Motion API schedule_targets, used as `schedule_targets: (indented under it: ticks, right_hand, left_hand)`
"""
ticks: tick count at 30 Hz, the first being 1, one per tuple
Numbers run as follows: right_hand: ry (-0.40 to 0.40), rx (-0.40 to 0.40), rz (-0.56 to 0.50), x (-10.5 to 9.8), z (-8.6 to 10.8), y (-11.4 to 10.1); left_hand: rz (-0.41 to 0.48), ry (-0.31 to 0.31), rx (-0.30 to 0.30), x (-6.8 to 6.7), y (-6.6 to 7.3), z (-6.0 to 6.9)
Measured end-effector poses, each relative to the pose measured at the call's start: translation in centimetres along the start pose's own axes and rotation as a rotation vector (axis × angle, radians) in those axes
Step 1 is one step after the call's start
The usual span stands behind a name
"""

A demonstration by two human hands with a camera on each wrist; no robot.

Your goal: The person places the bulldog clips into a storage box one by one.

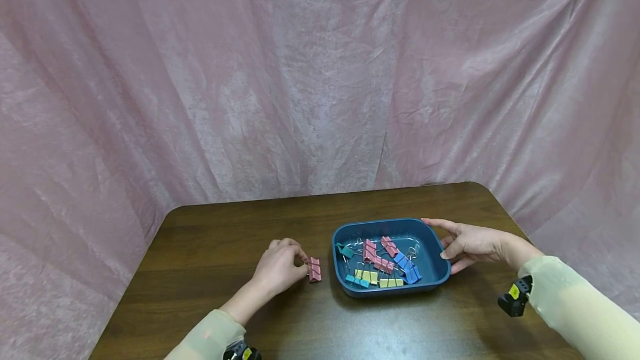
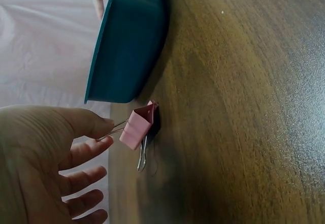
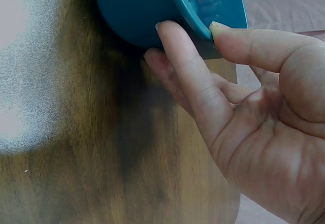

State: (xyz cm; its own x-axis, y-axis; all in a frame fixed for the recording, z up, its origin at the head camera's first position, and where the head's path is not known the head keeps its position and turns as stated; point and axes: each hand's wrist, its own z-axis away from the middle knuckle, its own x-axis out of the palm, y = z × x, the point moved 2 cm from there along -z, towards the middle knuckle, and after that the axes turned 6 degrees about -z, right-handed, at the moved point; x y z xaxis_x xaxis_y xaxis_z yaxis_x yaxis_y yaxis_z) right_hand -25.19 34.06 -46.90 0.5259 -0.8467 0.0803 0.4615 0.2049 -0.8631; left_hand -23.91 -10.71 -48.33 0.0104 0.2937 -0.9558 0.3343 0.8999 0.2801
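Observation:
At the wire handle of a pink binder clip (image 1: 314, 270), my left hand (image 1: 280, 266) pinches with thumb and index finger. The left wrist view shows the clip's pink body (image 2: 137, 128) beyond the fingertips and its other handle pointing off to one side. A blue rectangular plastic box (image 1: 370, 294) stands just right of that clip. My right hand (image 1: 472, 243) grips the box's right end, with the thumb on the rim and fingers (image 3: 184, 56) against the outer wall.
Inside the box lie several binder clips: pink (image 1: 369, 250), blue (image 1: 408, 269), yellow (image 1: 391, 283) and teal (image 1: 357, 281). The brown wooden table (image 1: 210, 254) has rounded far corners. Behind it hangs a pink curtain (image 1: 300, 82).

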Motion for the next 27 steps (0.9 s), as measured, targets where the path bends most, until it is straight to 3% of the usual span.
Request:
schedule_targets:
  ticks: [7, 21, 27]
  right_hand:
    - [0.005, -0.001, -0.001, -0.04, -0.05, 0.08]
    - [0.002, 0.000, 0.000, -0.07, -0.09, 0.11]
    - [0.002, -0.003, -0.004, -0.05, -0.10, 0.14]
  left_hand:
    - [0.003, 0.002, -0.004, -0.37, 0.01, 0.01]
    - [-0.026, 0.031, 0.044, -0.59, -0.26, 0.12]
    - [0.013, 0.021, 0.042, -1.05, -0.48, 0.11]
